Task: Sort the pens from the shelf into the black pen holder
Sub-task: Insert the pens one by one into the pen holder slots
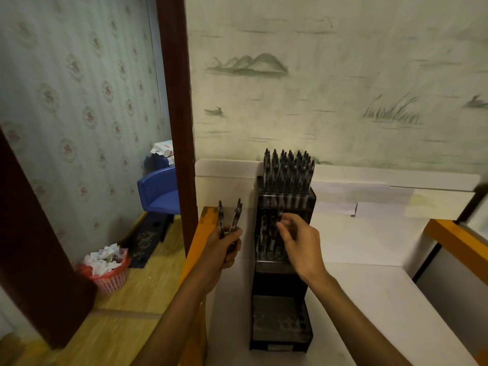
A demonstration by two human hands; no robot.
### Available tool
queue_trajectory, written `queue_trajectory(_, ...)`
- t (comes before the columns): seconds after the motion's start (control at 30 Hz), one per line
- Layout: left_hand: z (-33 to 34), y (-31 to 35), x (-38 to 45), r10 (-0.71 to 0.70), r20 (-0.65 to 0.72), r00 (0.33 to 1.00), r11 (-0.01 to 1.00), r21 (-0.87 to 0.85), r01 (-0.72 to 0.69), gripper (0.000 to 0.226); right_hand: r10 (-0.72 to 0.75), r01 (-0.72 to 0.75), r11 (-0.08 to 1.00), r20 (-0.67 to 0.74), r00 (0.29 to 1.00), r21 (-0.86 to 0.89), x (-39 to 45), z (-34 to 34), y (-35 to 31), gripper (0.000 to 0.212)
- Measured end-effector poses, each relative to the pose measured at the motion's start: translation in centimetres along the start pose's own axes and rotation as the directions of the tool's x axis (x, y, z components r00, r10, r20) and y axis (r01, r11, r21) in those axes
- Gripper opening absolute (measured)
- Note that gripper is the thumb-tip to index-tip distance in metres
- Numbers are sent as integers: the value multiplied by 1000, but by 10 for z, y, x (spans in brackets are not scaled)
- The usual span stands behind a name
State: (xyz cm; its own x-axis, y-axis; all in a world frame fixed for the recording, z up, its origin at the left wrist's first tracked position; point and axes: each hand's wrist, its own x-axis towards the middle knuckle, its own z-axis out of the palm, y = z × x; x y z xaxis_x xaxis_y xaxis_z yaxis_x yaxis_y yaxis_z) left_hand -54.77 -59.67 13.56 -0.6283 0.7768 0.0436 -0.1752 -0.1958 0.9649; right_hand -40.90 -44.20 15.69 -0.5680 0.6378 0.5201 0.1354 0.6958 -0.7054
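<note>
A tall black stepped pen holder (280, 283) stands on the white shelf (369, 299). Its top tier is packed with several dark pens (287, 173). A few pens stand in the middle tier, and the bottom tier shows only bare holes. My left hand (224, 249) grips a few dark pens (229, 217) upright, just left of the holder. Over the middle tier, my right hand (298, 239) pinches one dark pen (279, 215) by its upper end.
A dark wooden post (179, 122) rises left of the shelf. Beyond it are a blue chair (158, 191) and a pink waste basket (111, 273) on the wooden floor. An orange-edged counter (459, 239) lies to the right, and a wallpapered wall behind.
</note>
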Motion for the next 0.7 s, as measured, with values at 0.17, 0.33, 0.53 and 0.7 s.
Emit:
queue_trajectory(0.17, -1, -2, -1, 27, 2, 1000, 999, 39, -27, 19, -15, 14, 999, -6, 1000, -49, 0, 2, 3, 26)
queue_trajectory(0.33, 1, 1, -2, 26, -3, 1000, 997, 67, -26, 20, -2, 11, 992, 71, 997, -130, -2, 7, 8, 24)
queue_trajectory(0.53, 5, 2, -3, 21, -34, 999, 997, 76, -18, 21, 31, -6, 982, 133, 991, -188, -12, 12, 17, 27)
queue_trajectory(0.7, 8, 2, -4, 13, -17, 1000, 990, 139, -10, 31, 33, -5, 983, 151, 988, -183, -10, 9, 14, 23)
